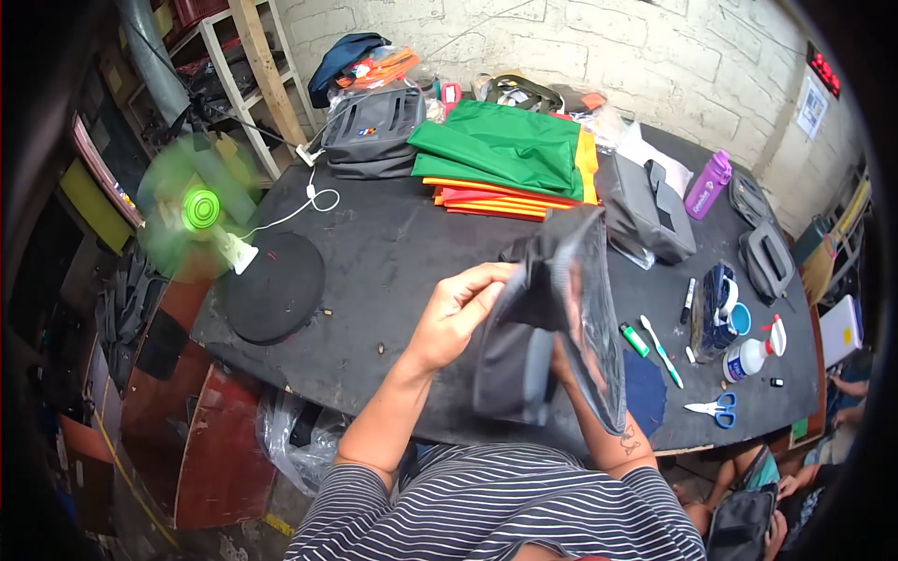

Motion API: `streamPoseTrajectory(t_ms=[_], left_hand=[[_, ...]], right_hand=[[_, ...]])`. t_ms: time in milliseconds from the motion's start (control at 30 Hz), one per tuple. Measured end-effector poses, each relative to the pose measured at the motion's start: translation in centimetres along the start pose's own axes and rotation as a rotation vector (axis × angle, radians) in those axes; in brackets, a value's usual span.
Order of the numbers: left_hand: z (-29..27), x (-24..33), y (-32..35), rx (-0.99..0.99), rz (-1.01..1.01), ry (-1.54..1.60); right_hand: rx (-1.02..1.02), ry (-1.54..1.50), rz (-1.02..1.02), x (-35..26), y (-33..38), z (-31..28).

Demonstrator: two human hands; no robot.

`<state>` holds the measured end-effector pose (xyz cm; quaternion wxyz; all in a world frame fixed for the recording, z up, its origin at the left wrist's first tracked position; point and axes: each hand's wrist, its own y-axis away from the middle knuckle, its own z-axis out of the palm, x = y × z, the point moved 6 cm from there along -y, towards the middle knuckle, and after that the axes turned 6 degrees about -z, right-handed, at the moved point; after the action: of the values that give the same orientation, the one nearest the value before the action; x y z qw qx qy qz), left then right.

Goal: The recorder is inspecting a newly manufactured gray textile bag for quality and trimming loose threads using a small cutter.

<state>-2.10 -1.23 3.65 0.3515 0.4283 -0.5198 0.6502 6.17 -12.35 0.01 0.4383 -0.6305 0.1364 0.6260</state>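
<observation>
Above the front middle of the table I hold up a dark grey fabric pouch (510,374) with a clear plastic panel (596,323) on its right side. My left hand (458,316) is closed, its thumb and fingers pinching the pouch's upper left edge. Only a sliver of my right hand (563,363) shows between the grey fabric and the clear panel. The pouch hides its fingers, so its grip is not visible. The pouch hangs tilted, and parts of it are blurred.
A stack of green and orange fabric (505,150) lies behind the pouch, between grey bags (374,131). A running fan (199,208) stands left. Scissors (718,409), a toothbrush (662,352), a spray bottle (753,355) and a purple bottle (708,185) are right. Another person's hands (776,533) hold a dark bag.
</observation>
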Motion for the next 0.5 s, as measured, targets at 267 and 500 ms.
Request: streamPoseTrajectory(t_ms=[267,500], left_hand=[[-2.4,2.7,-0.3,0.045,-0.187,-0.369],[6.2,8.5,1.6,0.067,0.399,-1.034]], right_hand=[[-0.189,0.812,-0.752,-5.8,-3.1,2.6],[-0.009,1.332,-0.348,0.4,-10.0,1.9]])
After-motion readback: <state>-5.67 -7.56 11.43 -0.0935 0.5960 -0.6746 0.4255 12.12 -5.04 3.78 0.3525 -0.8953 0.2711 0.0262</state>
